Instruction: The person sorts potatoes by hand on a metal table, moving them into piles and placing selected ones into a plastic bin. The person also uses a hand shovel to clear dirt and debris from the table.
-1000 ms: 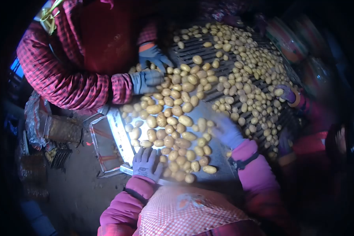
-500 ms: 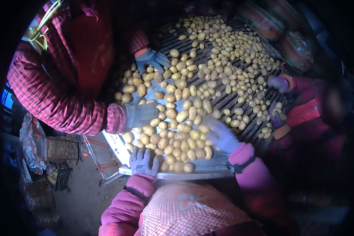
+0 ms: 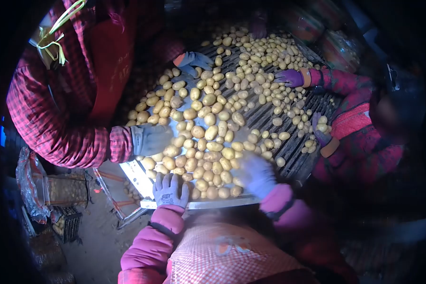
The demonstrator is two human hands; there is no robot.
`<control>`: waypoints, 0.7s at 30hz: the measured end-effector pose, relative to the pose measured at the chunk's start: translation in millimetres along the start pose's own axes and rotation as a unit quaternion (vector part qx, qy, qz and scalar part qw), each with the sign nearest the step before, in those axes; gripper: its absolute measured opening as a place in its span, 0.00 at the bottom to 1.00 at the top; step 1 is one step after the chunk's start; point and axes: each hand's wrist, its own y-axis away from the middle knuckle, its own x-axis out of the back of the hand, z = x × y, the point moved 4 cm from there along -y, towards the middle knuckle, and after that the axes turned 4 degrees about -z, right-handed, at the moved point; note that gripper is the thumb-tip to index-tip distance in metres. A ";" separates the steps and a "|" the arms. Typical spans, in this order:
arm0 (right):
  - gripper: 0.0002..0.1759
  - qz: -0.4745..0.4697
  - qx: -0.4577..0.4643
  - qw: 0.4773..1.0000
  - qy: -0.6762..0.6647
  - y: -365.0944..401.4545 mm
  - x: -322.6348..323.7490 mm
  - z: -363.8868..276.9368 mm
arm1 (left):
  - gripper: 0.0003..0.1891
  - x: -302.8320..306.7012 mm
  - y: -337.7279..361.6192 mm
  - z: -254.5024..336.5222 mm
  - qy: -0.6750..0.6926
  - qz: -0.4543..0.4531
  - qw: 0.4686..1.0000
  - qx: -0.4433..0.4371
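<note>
A: Entry: potato heap (image 3: pixel 201 156). Position?
B: Piled on the pale metal bench (image 3: pixel 135 175), at its near end, reaching down to the front lip. The tubers touch one another and are packed closest at the centre.

A: Left hand (image 3: pixel 170 189)?
B: Grey glove. Palm down on the front lip of the bench. The fingers (image 3: pixel 167 180) are spread and point into the heap, with the tips against the nearest potatoes. It holds nothing.

A: Right hand (image 3: pixel 254 174)?
B: Pale glove, blurred. It lies on the right flank of the heap, over the potatoes. Finger state: cannot tell, the blur is too strong.

A: Beyond the heap?
B: A slatted belt (image 3: pixel 270 116) of dark bars runs away up and to the right. Loose potatoes (image 3: pixel 265 57) are scattered over it, thinner than on the bench.

A: Other people?
B: Two. On the left is a person in a red check jacket (image 3: pixel 57 118). Their grey-gloved hand (image 3: pixel 149 138) is against the left edge of the heap, and a second gloved hand (image 3: pixel 194 59) is at the belt's far-left side. On the right is a person in a red sleeve (image 3: pixel 359 137). Their purple-gloved hand (image 3: pixel 288 77) is over the belt, and another hand (image 3: pixel 321 136) is at its right edge.

A: Floor?
B: Lower left, well apart from the heap, there is a mesh sack (image 3: pixel 66 189) with a dark crate (image 3: pixel 66 222) just beside it.
</note>
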 end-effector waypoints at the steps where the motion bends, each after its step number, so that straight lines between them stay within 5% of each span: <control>1: 0.23 -0.060 0.031 0.997 0.046 -8.8 -19.0 -29.5 | 0.26 0.0 -2.0 0.8 0.002 0.001 1.000 -0.003; 3: 0.24 0.037 0.220 0.972 0.069 -4.7 -35.5 -80.2 | 0.26 0.2 -1.4 -0.1 0.009 0.000 1.000 -0.006; 6: 0.27 -0.013 0.191 0.978 0.080 -9.0 -34.8 -76.8 | 0.26 1.5 -1.3 -1.3 0.011 0.000 1.000 -0.012; 9: 0.31 0.035 0.100 0.986 0.130 2.1 -25.6 -21.3 | 0.26 2.0 -0.1 -0.9 0.016 0.009 1.000 -0.007; 17: 0.25 0.090 -0.049 0.989 0.105 35.8 -12.4 89.5 | 0.27 3.5 -0.9 0.9 0.011 -0.023 1.000 0.016; 19: 0.23 0.121 -0.043 0.986 0.105 13.3 1.1 69.8 | 0.25 3.2 -2.3 3.6 -0.008 -0.003 1.000 0.008; 21: 0.21 0.126 0.062 0.990 0.033 -23.1 2.6 33.5 | 0.26 3.9 -4.2 6.7 -0.013 -0.019 1.000 0.020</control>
